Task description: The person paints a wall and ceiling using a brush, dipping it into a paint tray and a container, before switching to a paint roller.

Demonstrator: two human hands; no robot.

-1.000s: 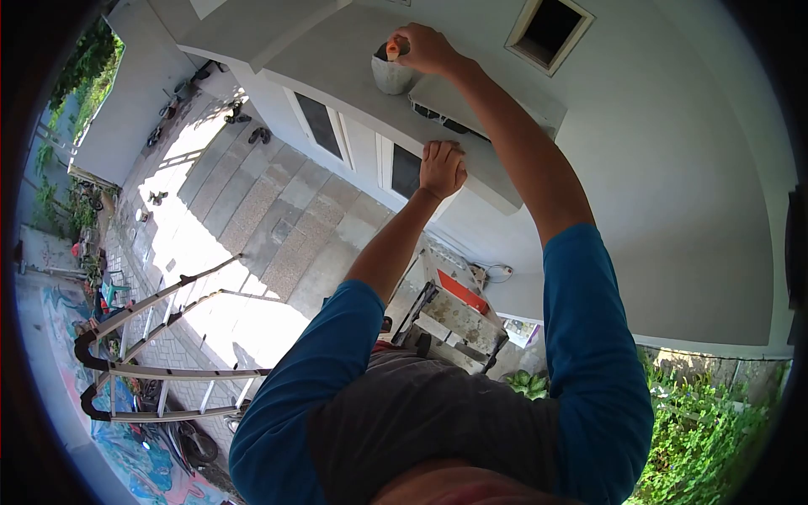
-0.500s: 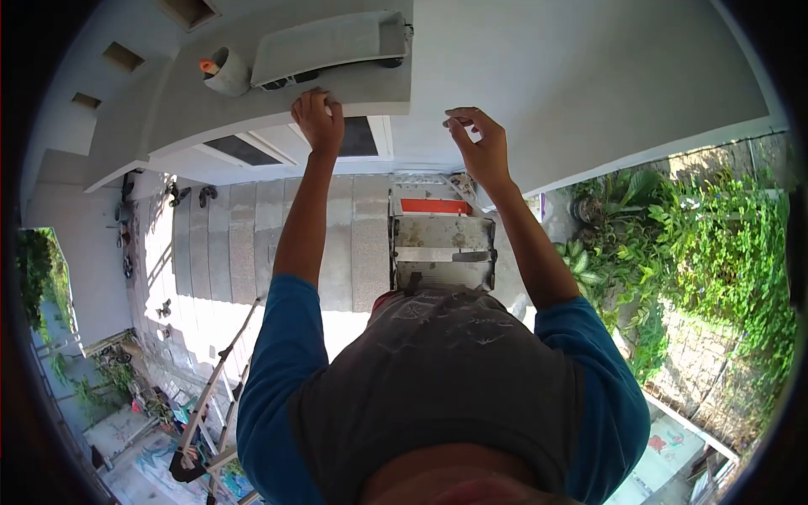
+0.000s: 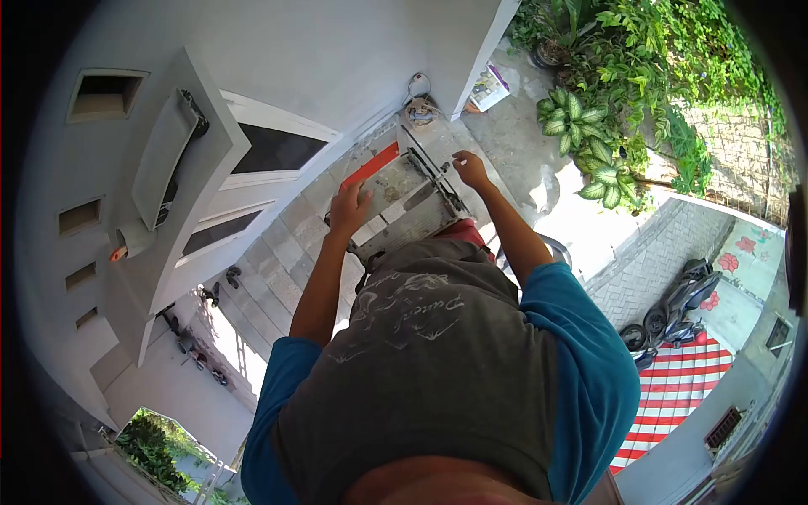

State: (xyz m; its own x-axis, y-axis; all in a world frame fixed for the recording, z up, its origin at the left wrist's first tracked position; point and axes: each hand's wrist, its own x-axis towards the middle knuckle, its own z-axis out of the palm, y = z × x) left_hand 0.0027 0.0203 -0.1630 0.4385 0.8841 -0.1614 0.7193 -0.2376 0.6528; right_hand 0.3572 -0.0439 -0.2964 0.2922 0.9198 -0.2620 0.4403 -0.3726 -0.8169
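Note:
My left hand [image 3: 348, 210] hangs in front of me with the thumb apart from the fingers, and I see nothing in it. From above, it overlaps the end of a red strip [image 3: 370, 166] at the worn stepladder [image 3: 390, 187] below my chest; whether it touches cannot be told. To the right, my right hand [image 3: 471, 170] is raised with its fingers curled together. Anything between those fingers is too small to make out. The ladder's dark side rail [image 3: 442, 178] lies just left of that hand.
On the concrete ledge [image 3: 206, 139] at left are a long grey tray [image 3: 160, 147] and a bucket [image 3: 139, 240] with an orange-tipped handle. Leafy plants [image 3: 589, 135] grow at right. Beyond them stand parked motorcycles [image 3: 673, 307] near a red-and-white striped surface [image 3: 673, 387].
My view has turned toward the right, so the ledge now sits at far left. My left hand has come off the ledge edge and down. The right hand has lowered, away from the wall.

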